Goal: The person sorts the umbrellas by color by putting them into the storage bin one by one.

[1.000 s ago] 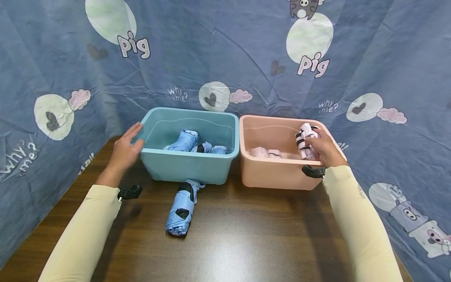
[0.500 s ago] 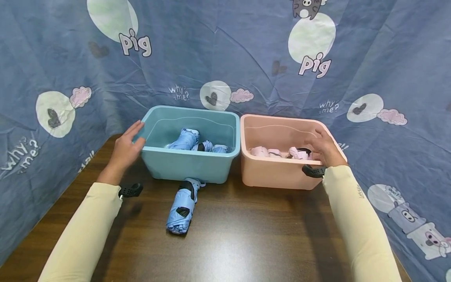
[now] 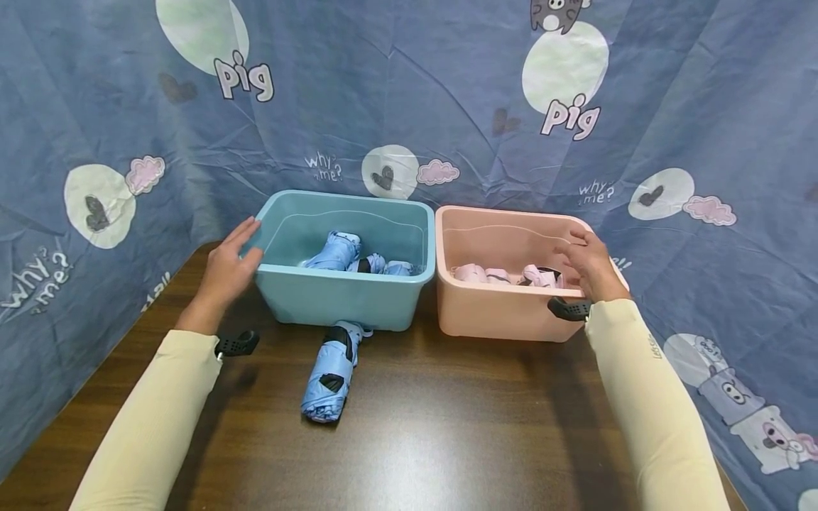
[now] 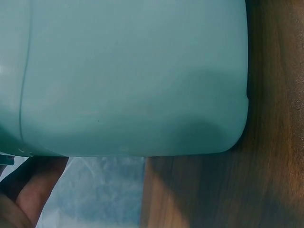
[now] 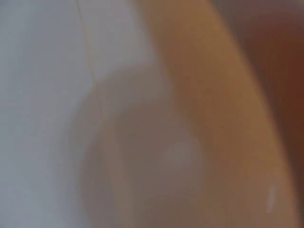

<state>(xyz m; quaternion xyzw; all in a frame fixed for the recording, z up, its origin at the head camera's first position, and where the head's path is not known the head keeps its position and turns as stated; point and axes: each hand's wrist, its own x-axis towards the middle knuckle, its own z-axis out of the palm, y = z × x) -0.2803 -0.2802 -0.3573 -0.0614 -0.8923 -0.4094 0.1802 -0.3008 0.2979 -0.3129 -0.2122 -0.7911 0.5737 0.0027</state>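
My left hand (image 3: 228,271) rests at the left rim of a teal bin (image 3: 339,301), fingers fairly straight; in the left wrist view a bit of the hand (image 4: 35,194) shows by the bin's wall. Several folded blue umbrellas (image 3: 336,252) lie inside. Another folded blue umbrella (image 3: 331,372), with black patches, lies on the table before that bin. Over the right end of a pink bin (image 3: 505,312) my right hand (image 3: 591,266) hovers with loosely bent fingers, holding nothing. Below and left of it, a pink-and-black folded umbrella (image 3: 542,277) lies beside other pink ones (image 3: 471,275).
Both bins stand side by side on a dark wooden table (image 3: 434,426). Behind them hangs a blue printed cloth (image 3: 396,92). The right wrist view is blurred and mostly filled by the pink bin's wall (image 5: 213,118).
My right hand has let go of the pink-and-black umbrella, which dropped from upright in its grip to lying in the pink bin. My left hand has stayed at the teal rim.
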